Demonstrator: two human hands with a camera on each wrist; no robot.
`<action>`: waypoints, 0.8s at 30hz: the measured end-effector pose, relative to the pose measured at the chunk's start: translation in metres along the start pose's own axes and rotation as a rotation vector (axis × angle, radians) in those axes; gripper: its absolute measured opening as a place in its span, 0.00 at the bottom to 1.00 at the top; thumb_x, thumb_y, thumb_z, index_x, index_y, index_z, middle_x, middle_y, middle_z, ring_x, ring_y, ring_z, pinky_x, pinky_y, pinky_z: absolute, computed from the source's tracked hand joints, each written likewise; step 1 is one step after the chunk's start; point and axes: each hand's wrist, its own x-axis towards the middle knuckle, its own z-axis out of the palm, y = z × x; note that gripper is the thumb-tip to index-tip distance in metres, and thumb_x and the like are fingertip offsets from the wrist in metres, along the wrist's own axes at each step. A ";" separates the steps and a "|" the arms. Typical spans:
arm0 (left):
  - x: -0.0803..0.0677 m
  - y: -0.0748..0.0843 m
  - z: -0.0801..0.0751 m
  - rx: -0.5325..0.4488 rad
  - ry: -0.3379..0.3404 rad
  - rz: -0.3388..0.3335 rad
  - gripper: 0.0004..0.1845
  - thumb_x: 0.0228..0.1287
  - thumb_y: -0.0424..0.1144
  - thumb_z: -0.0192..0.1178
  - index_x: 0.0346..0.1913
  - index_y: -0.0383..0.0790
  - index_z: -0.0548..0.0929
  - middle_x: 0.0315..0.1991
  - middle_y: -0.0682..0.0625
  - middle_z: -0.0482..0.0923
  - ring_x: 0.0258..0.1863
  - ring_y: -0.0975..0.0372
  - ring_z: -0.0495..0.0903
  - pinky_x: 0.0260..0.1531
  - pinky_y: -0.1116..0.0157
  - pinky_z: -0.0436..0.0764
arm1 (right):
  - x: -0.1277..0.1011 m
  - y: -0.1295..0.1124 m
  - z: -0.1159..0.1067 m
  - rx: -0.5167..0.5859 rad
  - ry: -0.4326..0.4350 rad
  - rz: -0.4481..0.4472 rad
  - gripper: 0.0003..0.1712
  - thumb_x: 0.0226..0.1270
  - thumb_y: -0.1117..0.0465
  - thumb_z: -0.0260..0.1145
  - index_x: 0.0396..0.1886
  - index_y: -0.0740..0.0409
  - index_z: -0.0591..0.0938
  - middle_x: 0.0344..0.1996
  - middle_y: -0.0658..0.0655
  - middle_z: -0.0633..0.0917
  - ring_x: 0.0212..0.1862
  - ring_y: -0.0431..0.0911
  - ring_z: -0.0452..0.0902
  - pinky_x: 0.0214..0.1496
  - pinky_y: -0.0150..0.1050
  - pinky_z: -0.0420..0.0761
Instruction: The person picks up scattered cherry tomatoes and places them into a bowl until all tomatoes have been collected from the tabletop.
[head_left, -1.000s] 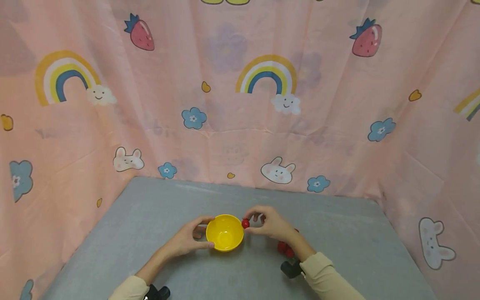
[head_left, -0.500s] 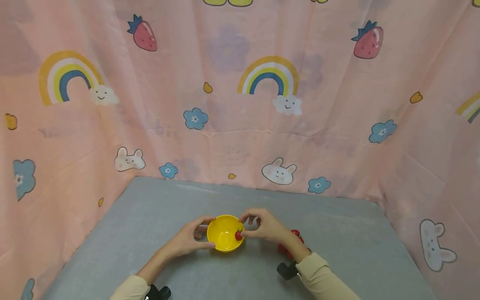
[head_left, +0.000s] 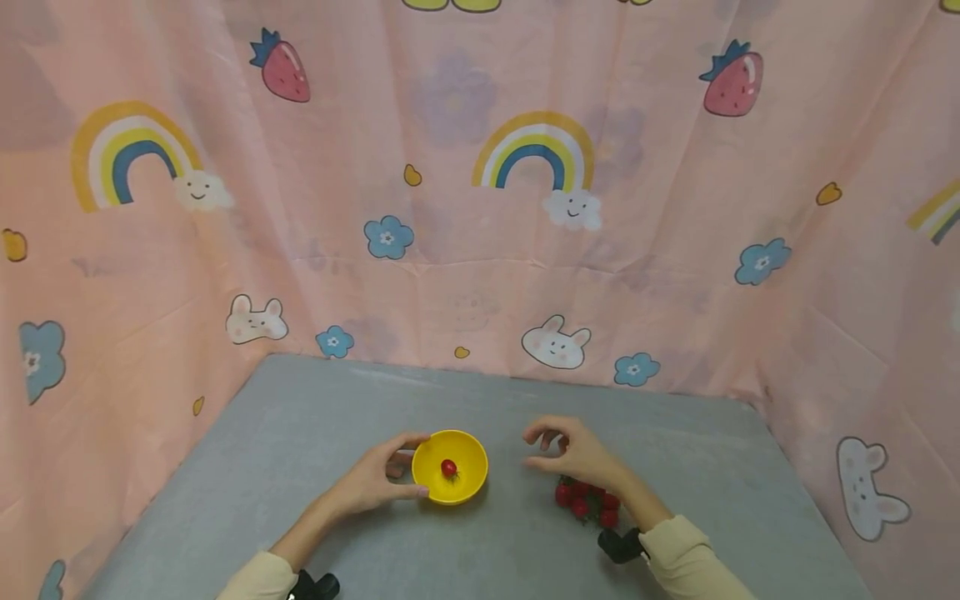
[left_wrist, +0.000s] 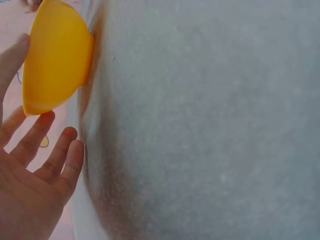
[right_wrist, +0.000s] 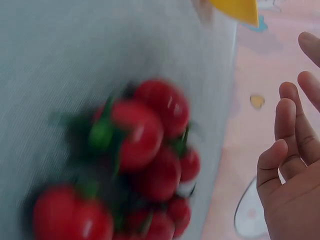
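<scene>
My left hand (head_left: pixel 372 477) grips a small yellow bowl (head_left: pixel 476 481) at its left side, thumb at the near rim and fingertips at the far rim. In the left wrist view the bowl (left_wrist: pixel 57 60) stands upright on the grey surface. One cherry tomato (head_left: pixel 448 468) with a green stem end lies inside. To the right of the bowl, my right hand (head_left: pixel 581 454) hovers with loosely bent fingers, holding nothing. A cluster of cherry tomatoes (head_left: pixel 580 507) lies on the table below that hand; in the right wrist view several red cherry tomatoes (right_wrist: pixel 137 135) with green stems appear blurred.
The grey table (head_left: pixel 450 558) is bounded at the back and sides by a pink printed curtain (head_left: pixel 645 292). Black wrist mounts (head_left: pixel 621 546) sit at both cuffs, the right one close to the tomato cluster.
My right hand has brought a cherry tomato over the bowl, let it go inside, and moved back right toward the cluster. The left hand and bowl have stayed nearly still.
</scene>
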 end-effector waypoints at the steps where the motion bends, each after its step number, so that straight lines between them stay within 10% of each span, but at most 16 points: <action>1: 0.000 0.000 0.000 -0.002 0.000 0.001 0.37 0.60 0.43 0.76 0.71 0.45 0.72 0.65 0.44 0.74 0.58 0.49 0.78 0.55 0.49 0.79 | -0.004 0.002 -0.004 0.001 0.004 0.001 0.15 0.62 0.59 0.78 0.47 0.50 0.84 0.43 0.61 0.84 0.39 0.51 0.79 0.34 0.39 0.77; 24: -0.002 0.000 0.001 0.009 0.004 -0.003 0.38 0.59 0.47 0.76 0.70 0.43 0.73 0.66 0.43 0.73 0.57 0.50 0.78 0.56 0.50 0.79 | -0.090 0.028 -0.057 -0.015 0.036 0.019 0.14 0.64 0.68 0.74 0.48 0.63 0.83 0.40 0.61 0.84 0.34 0.45 0.79 0.27 0.37 0.77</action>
